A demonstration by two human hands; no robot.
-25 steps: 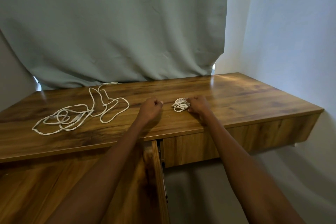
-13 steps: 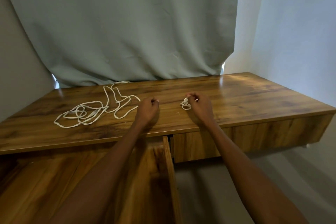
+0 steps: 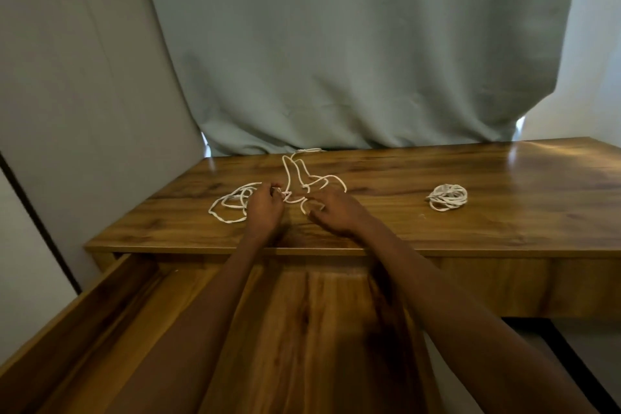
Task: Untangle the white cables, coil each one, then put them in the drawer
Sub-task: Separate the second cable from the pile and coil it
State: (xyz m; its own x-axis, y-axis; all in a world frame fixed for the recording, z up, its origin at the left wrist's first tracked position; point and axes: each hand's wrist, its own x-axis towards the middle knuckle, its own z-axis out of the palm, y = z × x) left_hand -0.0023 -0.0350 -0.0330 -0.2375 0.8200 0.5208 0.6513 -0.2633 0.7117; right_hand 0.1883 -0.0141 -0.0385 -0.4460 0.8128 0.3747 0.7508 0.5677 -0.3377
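Left hand pinches the tangle; right hand fingers spread on it; coil well right, drawer open.

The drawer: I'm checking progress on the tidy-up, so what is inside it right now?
No cable shows inside the open drawer, only its bare wooden bottom. Both forearms cross over it and hide part of the floor. The coiled cable lies on the desk.
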